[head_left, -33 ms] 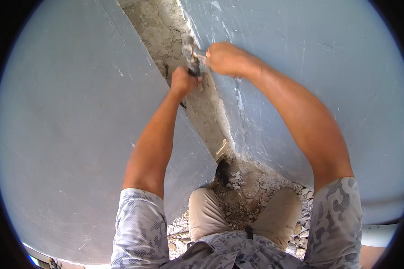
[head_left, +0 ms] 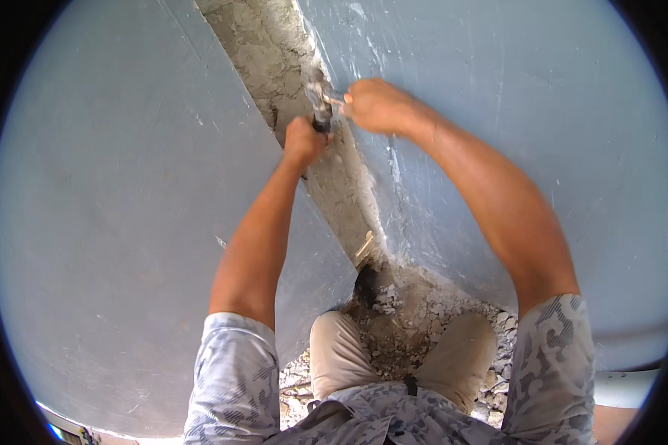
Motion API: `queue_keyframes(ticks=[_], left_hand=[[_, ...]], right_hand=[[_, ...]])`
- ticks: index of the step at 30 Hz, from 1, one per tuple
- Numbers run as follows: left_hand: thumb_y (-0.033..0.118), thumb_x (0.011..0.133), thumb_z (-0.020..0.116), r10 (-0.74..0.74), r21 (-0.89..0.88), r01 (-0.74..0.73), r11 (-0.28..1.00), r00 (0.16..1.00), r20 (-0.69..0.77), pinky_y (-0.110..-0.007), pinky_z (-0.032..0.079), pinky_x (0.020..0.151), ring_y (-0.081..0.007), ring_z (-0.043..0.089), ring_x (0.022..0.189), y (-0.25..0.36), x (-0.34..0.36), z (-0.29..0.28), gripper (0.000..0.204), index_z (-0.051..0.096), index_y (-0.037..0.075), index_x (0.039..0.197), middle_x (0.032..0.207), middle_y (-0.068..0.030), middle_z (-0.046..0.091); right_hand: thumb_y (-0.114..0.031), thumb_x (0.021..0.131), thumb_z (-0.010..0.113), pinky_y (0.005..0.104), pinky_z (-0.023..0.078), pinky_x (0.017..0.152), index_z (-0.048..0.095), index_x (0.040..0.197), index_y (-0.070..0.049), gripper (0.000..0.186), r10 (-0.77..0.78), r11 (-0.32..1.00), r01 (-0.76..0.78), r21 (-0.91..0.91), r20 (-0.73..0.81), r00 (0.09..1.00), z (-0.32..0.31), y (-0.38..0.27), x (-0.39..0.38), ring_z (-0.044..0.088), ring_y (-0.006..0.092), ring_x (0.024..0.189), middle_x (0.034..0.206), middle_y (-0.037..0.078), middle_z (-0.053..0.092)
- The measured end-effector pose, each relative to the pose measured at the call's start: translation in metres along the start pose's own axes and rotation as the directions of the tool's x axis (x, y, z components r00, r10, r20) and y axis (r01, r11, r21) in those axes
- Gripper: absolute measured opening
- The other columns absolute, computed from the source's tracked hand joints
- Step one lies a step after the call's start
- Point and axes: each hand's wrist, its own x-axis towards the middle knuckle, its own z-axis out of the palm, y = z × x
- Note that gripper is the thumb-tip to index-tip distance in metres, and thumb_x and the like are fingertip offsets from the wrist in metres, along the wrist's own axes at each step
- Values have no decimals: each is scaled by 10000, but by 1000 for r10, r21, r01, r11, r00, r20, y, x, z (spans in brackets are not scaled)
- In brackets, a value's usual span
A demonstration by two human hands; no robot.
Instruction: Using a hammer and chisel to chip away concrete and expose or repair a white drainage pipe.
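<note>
Gripping a blurred grey metal hammer-like tool [head_left: 316, 83] in the right hand [head_left: 378, 107], with fingers [head_left: 351, 106] wrapped round its thin handle. Clasping a blurred black tool [head_left: 321, 126] in the curled left hand [head_left: 303, 141]. Holding both over a rough grey-brown concrete channel [head_left: 341, 193] between smooth blue-grey surfaces [head_left: 156, 185].

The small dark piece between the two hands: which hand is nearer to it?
Left. The left hand is against the dark piece, seemingly closed around it; the right hand is apart from it, farther to the right and slightly higher in view, holding a blurred metal tool.
</note>
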Motion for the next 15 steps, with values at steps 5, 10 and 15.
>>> queue_keyframes(ticks=[5,10,15], left_hand=[[169,749,847,85,-156,-90,984,996,-39,-436,541,781,-378,715,864,18,-22,1,312,711,-2,972,867,-228,721],[93,781,820,139,-189,-155,970,986,-97,-325,538,691,-147,671,692,37,-72,-10,211,682,4,913,781,-100,742],[6,792,786,-37,-489,139,861,977,212,-300,540,607,-160,633,611,-18,-192,63,223,637,18,956,795,-88,698]], right_hand=[[-346,962,646,421,452,535,629,900,26,377,15,982,29,185,-234,972,9,21,-59,545,265,525,616,152,564],[-315,950,699,395,389,485,592,806,-20,345,150,935,-48,351,-270,951,44,51,-146,479,203,478,579,118,532],[-281,930,753,317,359,469,548,709,-26,394,432,708,-266,655,-102,896,188,96,-287,432,86,519,549,20,467]])
